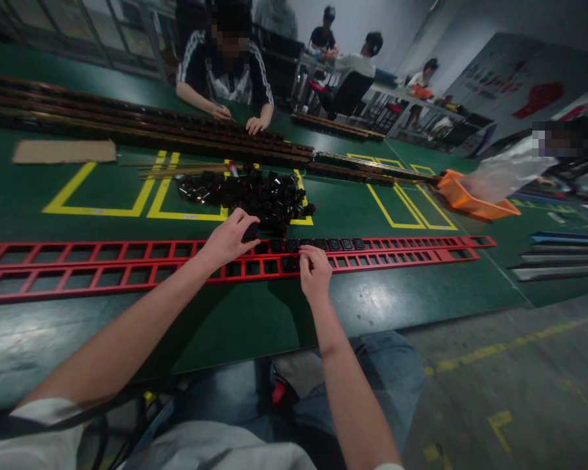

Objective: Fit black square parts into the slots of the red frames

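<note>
Two long red ladder-like frames (142, 252) lie side by side across the green table. Black square pieces (334, 244) sit in a run of openings in the far frame, and another black piece (290, 264) is in the near frame. Between its thumb and fingers my left hand (229, 240) grips a black square piece (250, 232), just above the far frame. My right hand (315, 269) is closed in a pinch over the frames, beside the piece in the near one; its fingertips hide whatever they grip. A heap of loose black pieces (259, 196) lies behind the frames.
Long dark strips (142, 127) lie across the table behind the heap. A cardboard piece (63, 151) is at left, an orange bin (475, 199) with a plastic bag at right, beyond grey strips (563, 256). A person (230, 72) works opposite; others sit farther back.
</note>
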The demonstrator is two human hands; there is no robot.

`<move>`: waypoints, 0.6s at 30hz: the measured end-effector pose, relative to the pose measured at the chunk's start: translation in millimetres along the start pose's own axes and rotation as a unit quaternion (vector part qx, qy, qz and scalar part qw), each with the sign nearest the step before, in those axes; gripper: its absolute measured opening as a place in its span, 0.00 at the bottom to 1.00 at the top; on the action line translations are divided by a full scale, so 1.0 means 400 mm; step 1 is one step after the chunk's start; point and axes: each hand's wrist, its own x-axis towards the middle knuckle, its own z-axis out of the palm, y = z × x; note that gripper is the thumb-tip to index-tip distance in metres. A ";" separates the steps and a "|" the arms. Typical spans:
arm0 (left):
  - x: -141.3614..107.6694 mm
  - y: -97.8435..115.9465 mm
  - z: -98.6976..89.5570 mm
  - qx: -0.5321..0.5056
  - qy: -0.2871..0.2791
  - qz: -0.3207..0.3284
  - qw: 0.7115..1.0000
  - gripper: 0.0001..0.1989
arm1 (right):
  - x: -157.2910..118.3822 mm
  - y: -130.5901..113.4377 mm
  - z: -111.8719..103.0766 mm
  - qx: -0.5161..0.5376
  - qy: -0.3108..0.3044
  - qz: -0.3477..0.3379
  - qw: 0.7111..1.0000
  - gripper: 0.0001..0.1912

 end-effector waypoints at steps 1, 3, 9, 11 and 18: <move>0.000 0.001 -0.001 0.005 -0.002 -0.003 1.000 0.22 | 0.000 0.000 0.000 0.002 0.002 -0.002 1.000 0.12; -0.001 0.005 -0.003 0.013 -0.004 -0.010 1.000 0.21 | 0.000 0.000 0.001 0.004 0.004 -0.004 1.000 0.12; -0.001 0.016 -0.011 0.025 -0.026 -0.028 0.999 0.21 | 0.000 -0.001 0.001 0.007 0.001 0.004 1.000 0.12; -0.001 0.018 -0.012 0.023 -0.033 -0.031 0.999 0.21 | 0.000 0.000 0.001 0.008 0.000 0.005 1.000 0.12; 0.000 0.020 -0.010 0.007 -0.051 -0.046 0.998 0.21 | 0.000 0.002 0.002 0.007 0.003 -0.001 1.000 0.12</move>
